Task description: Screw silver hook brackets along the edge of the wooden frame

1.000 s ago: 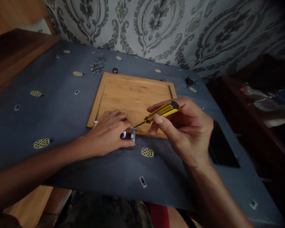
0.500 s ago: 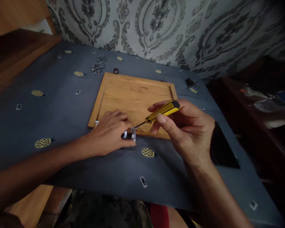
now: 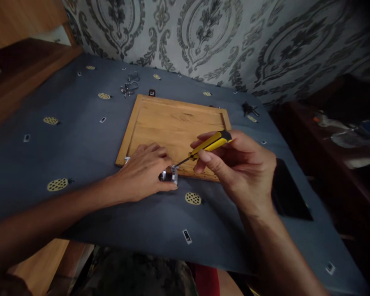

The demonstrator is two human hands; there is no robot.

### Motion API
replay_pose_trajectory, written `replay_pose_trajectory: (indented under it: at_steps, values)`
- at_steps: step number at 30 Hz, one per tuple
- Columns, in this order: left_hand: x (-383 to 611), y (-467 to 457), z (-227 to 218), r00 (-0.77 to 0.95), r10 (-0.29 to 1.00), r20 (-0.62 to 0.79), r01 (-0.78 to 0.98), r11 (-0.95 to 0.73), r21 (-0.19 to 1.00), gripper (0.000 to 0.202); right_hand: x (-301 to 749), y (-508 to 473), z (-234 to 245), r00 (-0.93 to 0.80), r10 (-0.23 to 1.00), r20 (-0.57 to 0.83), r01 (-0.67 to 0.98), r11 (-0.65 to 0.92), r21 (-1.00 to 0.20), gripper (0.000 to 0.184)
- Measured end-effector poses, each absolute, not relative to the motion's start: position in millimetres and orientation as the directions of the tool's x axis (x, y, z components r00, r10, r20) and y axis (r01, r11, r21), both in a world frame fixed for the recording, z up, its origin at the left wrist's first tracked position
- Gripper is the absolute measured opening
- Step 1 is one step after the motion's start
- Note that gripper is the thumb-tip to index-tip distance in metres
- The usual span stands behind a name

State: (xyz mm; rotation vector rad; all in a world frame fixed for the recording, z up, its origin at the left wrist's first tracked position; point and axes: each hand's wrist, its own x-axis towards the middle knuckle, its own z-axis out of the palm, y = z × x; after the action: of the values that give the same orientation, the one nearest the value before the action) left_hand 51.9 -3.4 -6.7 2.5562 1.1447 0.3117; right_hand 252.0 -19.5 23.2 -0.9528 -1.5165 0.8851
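My right hand holds a screwdriver with a yellow and black handle, pinched between thumb and fingers. Its thin shaft slants down to the left, and the tip meets a small shiny metal fitting. That fitting sits at the near edge of a framed wooden panel lying flat. Bent over the same edge, my left hand grips the fitting with thumb in front and fingers on the panel; part of the fitting is hidden behind the fingers. A row of small holes runs along the panel's near edge.
Loose metal pieces lie behind the panel to the left, with a small dark item by its back edge. A black tool or clip is at the back right. A flat black object lies beyond my right wrist.
The view has shifted slightly. The screwdriver handle has turned a little within my right fingers, its tip staying on the fitting. My left hand keeps its hold.
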Motion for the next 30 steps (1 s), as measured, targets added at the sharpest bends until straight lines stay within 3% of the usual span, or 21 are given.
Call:
replay_pose_trajectory:
  at_steps: [5,12,30]
  values:
    - [52.4,-3.0,-6.3,0.656,0.753,0.059,0.682,-0.624,0.381,0.033,244.9,-22.9,17.9,-0.056,0.903,0.427,0.114,0.43,-0.895,0.027]
    - [51.5,-2.4,-6.5,0.659,0.749,0.068,0.681,-0.632,0.371,0.031,246.6,-27.0,20.3,0.155,0.836,0.526,0.106,0.515,-0.851,0.024]
    - [52.2,-3.8,-4.8,0.653,0.756,0.051,0.688,-0.62,0.377,0.031,248.0,-23.1,11.1,0.068,0.885,0.461,0.078,0.456,-0.887,0.026]
